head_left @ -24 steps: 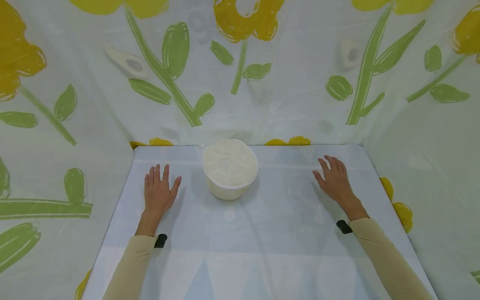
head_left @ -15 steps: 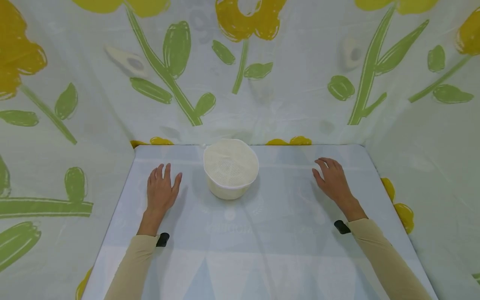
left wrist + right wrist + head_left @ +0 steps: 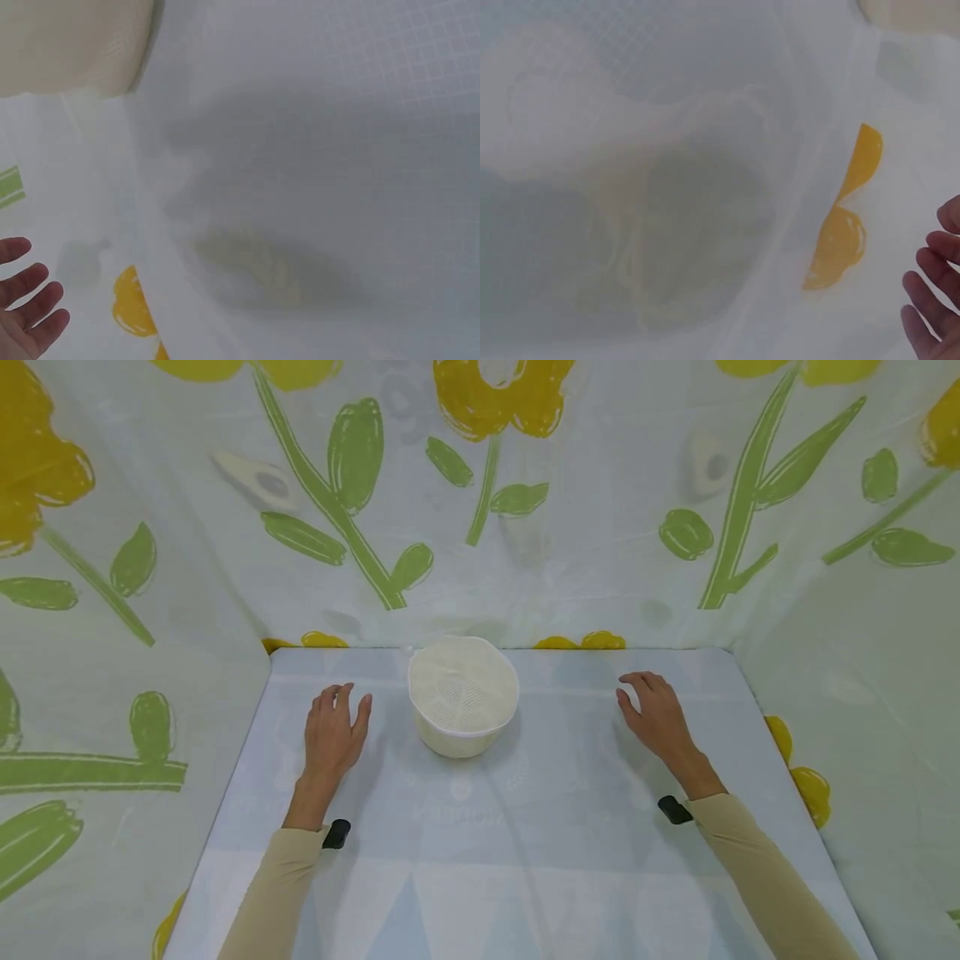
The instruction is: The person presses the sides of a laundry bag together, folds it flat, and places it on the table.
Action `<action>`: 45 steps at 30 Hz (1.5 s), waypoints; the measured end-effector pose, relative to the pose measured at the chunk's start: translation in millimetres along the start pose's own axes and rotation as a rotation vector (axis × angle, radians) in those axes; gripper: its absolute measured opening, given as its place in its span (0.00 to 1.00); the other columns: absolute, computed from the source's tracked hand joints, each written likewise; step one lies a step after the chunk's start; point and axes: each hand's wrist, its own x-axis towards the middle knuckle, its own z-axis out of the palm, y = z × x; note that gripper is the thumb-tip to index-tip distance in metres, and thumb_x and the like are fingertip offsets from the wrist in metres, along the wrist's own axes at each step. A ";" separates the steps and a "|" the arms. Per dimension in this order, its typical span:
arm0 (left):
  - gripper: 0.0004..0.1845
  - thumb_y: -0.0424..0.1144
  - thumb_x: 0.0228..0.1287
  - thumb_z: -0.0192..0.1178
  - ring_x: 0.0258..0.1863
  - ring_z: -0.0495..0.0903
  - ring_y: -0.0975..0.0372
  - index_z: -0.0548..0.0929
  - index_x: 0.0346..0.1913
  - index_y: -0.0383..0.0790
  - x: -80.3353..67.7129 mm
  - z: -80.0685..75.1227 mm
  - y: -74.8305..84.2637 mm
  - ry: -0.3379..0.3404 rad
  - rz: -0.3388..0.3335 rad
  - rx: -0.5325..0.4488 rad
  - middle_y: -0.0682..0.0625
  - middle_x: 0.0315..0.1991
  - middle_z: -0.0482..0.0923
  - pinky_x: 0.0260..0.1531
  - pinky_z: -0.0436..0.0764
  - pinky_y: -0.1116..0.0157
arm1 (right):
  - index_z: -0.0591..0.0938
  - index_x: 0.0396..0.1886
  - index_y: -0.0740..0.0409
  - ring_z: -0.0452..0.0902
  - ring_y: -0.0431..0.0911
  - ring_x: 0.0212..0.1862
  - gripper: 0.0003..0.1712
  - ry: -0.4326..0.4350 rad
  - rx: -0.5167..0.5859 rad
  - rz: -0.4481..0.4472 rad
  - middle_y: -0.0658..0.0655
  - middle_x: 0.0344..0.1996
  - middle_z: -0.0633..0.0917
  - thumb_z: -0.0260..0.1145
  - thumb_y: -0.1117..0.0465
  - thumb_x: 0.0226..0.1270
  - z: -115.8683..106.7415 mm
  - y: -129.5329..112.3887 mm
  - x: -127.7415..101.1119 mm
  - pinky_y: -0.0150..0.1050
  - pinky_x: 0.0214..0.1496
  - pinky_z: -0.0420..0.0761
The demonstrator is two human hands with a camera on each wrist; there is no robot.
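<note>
A cream, round container (image 3: 463,693) with a fine mesh top and a white rim stands near the back of the table; it resembles a mesh laundry bag. Its top slopes toward me, and a small pale tab shows at its upper left. My left hand (image 3: 332,731) hovers to its left, fingers slightly bent, touching nothing. On the far side of a wider gap, my right hand (image 3: 658,718) is held to the right with relaxed fingers, also holding nothing. Part of the container's side (image 3: 71,45) fills the upper left corner of the left wrist view.
The table (image 3: 480,893) wears a pale blue and white patterned cover. Flower-printed curtains (image 3: 600,552) hang close behind it and along both sides. A dark wrist device (image 3: 337,834) sits on the left wrist, another device (image 3: 675,810) on the right.
Both hands have drifted a little inward toward the container, the left one more clearly. Their fingers have bent slightly more. The container has stayed in place on the table.
</note>
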 end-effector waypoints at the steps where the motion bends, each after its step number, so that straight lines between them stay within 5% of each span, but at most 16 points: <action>1: 0.28 0.49 0.81 0.52 0.61 0.71 0.38 0.73 0.64 0.25 0.2 -0.2 1.8 0.006 0.003 -0.006 0.28 0.61 0.71 0.62 0.71 0.40 | 0.82 0.50 0.70 0.76 0.63 0.51 0.12 0.005 0.006 -0.002 0.68 0.47 0.82 0.68 0.67 0.71 0.6 -1.0 0.6 0.61 0.57 0.77; 9: 0.26 0.47 0.80 0.53 0.56 0.74 0.37 0.76 0.62 0.25 3.6 -1.0 13.2 0.075 0.050 -0.044 0.27 0.56 0.74 0.56 0.75 0.40 | 0.83 0.48 0.69 0.78 0.62 0.49 0.11 0.054 0.059 -0.048 0.67 0.45 0.83 0.69 0.68 0.69 6.1 -8.0 4.6 0.59 0.55 0.80; 45: 0.23 0.46 0.82 0.49 0.51 0.77 0.45 0.78 0.63 0.30 14.0 5.2 63.0 0.159 -0.014 -0.317 0.36 0.53 0.77 0.51 0.80 0.49 | 0.78 0.60 0.69 0.81 0.56 0.46 0.18 0.034 0.423 0.016 0.67 0.52 0.83 0.65 0.68 0.74 30.6 -54.6 29.3 0.51 0.49 0.82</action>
